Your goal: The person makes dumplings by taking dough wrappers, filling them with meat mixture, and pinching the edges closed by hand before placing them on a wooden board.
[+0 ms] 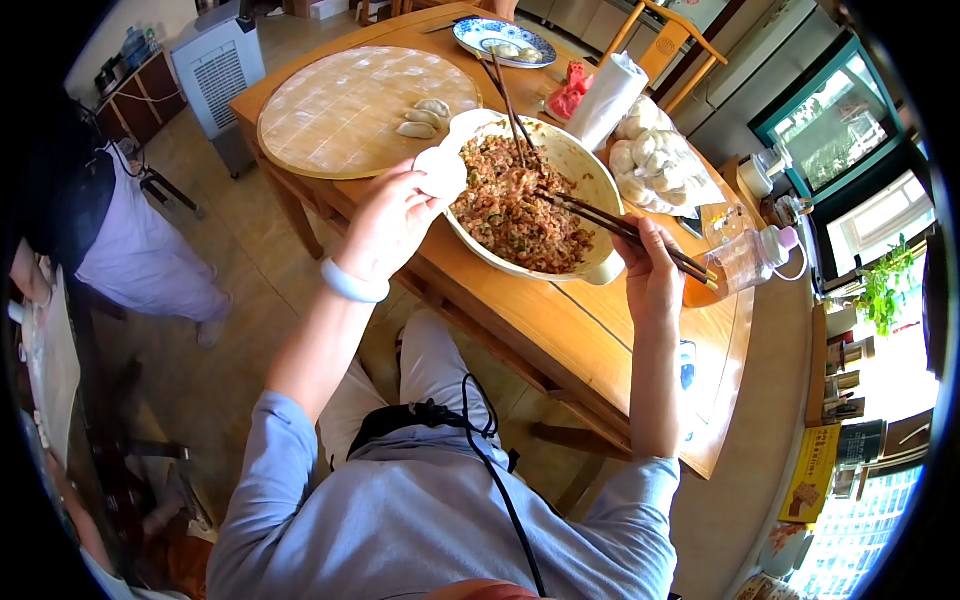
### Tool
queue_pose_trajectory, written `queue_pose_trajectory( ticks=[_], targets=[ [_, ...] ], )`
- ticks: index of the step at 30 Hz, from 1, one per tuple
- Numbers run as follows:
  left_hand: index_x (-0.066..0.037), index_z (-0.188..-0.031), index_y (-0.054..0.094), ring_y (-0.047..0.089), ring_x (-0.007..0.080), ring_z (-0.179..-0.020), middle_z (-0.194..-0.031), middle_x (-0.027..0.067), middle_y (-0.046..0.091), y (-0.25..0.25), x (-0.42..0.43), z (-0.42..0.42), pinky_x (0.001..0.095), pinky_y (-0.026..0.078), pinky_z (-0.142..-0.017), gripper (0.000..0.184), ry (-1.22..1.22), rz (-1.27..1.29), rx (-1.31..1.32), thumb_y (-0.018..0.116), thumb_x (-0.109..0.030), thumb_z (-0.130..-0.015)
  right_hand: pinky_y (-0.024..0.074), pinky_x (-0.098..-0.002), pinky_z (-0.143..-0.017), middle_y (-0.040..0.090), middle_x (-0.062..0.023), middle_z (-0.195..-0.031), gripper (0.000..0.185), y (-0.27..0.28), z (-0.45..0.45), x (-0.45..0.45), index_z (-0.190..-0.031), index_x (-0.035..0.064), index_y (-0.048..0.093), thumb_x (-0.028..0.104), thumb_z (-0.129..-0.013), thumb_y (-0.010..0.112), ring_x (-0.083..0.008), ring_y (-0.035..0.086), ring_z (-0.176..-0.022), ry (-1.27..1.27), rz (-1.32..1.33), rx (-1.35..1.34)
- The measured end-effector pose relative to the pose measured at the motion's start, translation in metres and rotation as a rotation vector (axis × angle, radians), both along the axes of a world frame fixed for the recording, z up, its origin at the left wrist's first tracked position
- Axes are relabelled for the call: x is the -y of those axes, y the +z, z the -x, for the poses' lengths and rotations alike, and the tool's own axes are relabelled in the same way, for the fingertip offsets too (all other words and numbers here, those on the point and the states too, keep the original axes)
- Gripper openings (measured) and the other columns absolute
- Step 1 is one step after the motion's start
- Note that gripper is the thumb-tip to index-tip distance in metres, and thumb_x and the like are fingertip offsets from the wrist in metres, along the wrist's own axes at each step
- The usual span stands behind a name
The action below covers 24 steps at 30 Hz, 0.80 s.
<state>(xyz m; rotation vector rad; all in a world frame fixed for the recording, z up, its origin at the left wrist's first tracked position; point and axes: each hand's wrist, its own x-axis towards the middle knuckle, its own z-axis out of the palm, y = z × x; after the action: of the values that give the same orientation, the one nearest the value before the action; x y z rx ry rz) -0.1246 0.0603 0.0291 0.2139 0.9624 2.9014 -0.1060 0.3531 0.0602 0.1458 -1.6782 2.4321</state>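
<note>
A round white dough wrapper (440, 174) is held in my left hand (392, 222), just over the left rim of a large bowl (598, 190). My right hand (655, 268) grips a pair of dark chopsticks (625, 230), their tips in the minced filling (520, 215). A second pair of chopsticks (508, 105) stands in the filling at the back of the bowl. Behind my left hand, several folded dumplings (422, 122) lie on a floured round board (350, 110).
On the wooden table (560, 340) are a blue-and-white plate (503, 42) with dumplings, a white roll (607, 98), a bag of dough pieces (655, 170) and a bottle (745, 262) to the right. Another person (140, 235) stands at the left.
</note>
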Motion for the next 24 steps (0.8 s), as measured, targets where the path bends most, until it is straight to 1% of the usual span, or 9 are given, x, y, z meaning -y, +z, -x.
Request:
queue_pose_trajectory(
  ticks=[2, 3, 10, 13, 14, 16, 17, 20, 24],
  targets=[
    [0.009, -0.113, 0.046, 0.052, 0.0267, -0.108, -0.115, 0.0187, 0.052, 0.002, -0.006, 0.001, 0.0401, 0.041, -0.098, 0.028, -0.028, 0.008, -0.003, 0.038, 0.001, -0.088, 0.0525, -0.0286, -0.075, 0.061, -0.0132, -0.091, 0.021, 0.001, -0.002, -0.004, -0.097, -0.0063, 0.058, 0.013, -0.088, 0.054, -0.0197, 0.062, -0.082, -0.027, 0.029, -0.034],
    [0.009, -0.112, 0.046, 0.056, 0.0249, -0.1, -0.11, 0.0184, 0.055, 0.003, -0.01, 0.003, 0.0358, 0.047, -0.091, 0.028, -0.055, -0.018, -0.004, 0.038, 0.001, -0.087, 0.0527, -0.0294, -0.076, 0.061, -0.0137, -0.092, 0.021, 0.003, -0.003, -0.005, -0.096, -0.0066, 0.058, 0.012, -0.088, 0.055, -0.0208, 0.062, -0.083, -0.043, 0.04, -0.048],
    [0.009, -0.111, 0.046, 0.055, 0.0277, -0.104, -0.111, 0.0213, 0.054, 0.007, -0.031, 0.008, 0.0403, 0.047, -0.092, 0.026, -0.2, -0.01, 0.089, 0.036, 0.002, -0.088, 0.053, -0.0298, -0.076, 0.062, -0.0141, -0.091, 0.019, 0.013, -0.023, 0.011, -0.095, -0.0066, 0.06, 0.011, -0.088, 0.055, -0.0205, 0.062, -0.083, -0.058, -0.047, -0.236],
    [0.008, -0.112, 0.046, 0.056, 0.0274, -0.102, -0.112, 0.0207, 0.054, 0.009, -0.035, 0.007, 0.0381, 0.048, -0.091, 0.027, -0.224, -0.001, 0.098, 0.036, 0.002, -0.088, 0.0516, -0.0303, -0.076, 0.063, -0.0126, -0.09, 0.018, 0.009, -0.034, 0.024, -0.091, -0.0051, 0.061, 0.012, -0.087, 0.057, -0.0189, 0.062, -0.084, -0.134, -0.375, -0.441],
    [0.008, -0.113, 0.045, 0.056, 0.0273, -0.102, -0.112, 0.0203, 0.054, 0.008, -0.036, 0.007, 0.0374, 0.049, -0.091, 0.027, -0.239, 0.005, 0.092, 0.036, 0.002, -0.088, 0.0503, -0.0307, -0.076, 0.064, -0.0119, -0.089, 0.014, 0.011, -0.037, 0.025, -0.087, -0.0037, 0.062, 0.009, -0.083, 0.061, -0.0198, 0.062, -0.086, -0.202, -0.629, -0.56],
    [0.008, -0.113, 0.045, 0.057, 0.0265, -0.101, -0.111, 0.0192, 0.055, 0.011, -0.038, 0.003, 0.0361, 0.049, -0.09, 0.027, -0.243, -0.033, 0.071, 0.036, 0.003, -0.088, 0.0492, -0.0305, -0.076, 0.064, -0.0126, -0.089, 0.009, 0.017, -0.043, 0.032, -0.085, -0.0014, 0.063, 0.005, -0.079, 0.064, -0.0215, 0.062, -0.087, -0.126, -0.882, -0.759],
    [0.008, -0.113, 0.045, 0.057, 0.0261, -0.1, -0.11, 0.0186, 0.055, 0.012, -0.039, 0.002, 0.0355, 0.05, -0.09, 0.027, -0.246, -0.051, 0.059, 0.036, 0.003, -0.088, 0.0488, -0.0306, -0.076, 0.064, -0.0137, -0.09, 0.009, 0.019, -0.049, 0.035, -0.085, -0.0005, 0.064, 0.002, -0.076, 0.065, -0.0238, 0.063, -0.087, -0.112, -0.962, -0.717],
    [0.008, -0.113, 0.045, 0.058, 0.0245, -0.099, -0.108, 0.0174, 0.056, 0.012, -0.038, 0.001, 0.0345, 0.05, -0.089, 0.026, -0.252, -0.027, 0.065, 0.037, 0.003, -0.088, 0.0485, -0.0303, -0.077, 0.064, -0.0145, -0.091, 0.01, 0.018, -0.048, 0.033, -0.085, -0.0016, 0.063, 0.003, -0.077, 0.064, -0.0241, 0.062, -0.086, -0.132, -0.912, -0.707],
    [0.008, -0.118, 0.04, 0.055, 0.0265, -0.105, -0.115, 0.0182, 0.052, 0.008, -0.038, 0.002, 0.0353, 0.048, -0.093, 0.029, -0.238, 0.015, 0.078, 0.035, 0.003, -0.09, 0.0473, -0.0295, -0.079, 0.062, -0.0136, -0.093, 0.014, 0.006, -0.038, 0.021, -0.09, -0.0043, 0.062, 0.009, -0.084, 0.059, -0.02, 0.06, -0.086, -0.142, -0.626, -0.587]
  ],
)
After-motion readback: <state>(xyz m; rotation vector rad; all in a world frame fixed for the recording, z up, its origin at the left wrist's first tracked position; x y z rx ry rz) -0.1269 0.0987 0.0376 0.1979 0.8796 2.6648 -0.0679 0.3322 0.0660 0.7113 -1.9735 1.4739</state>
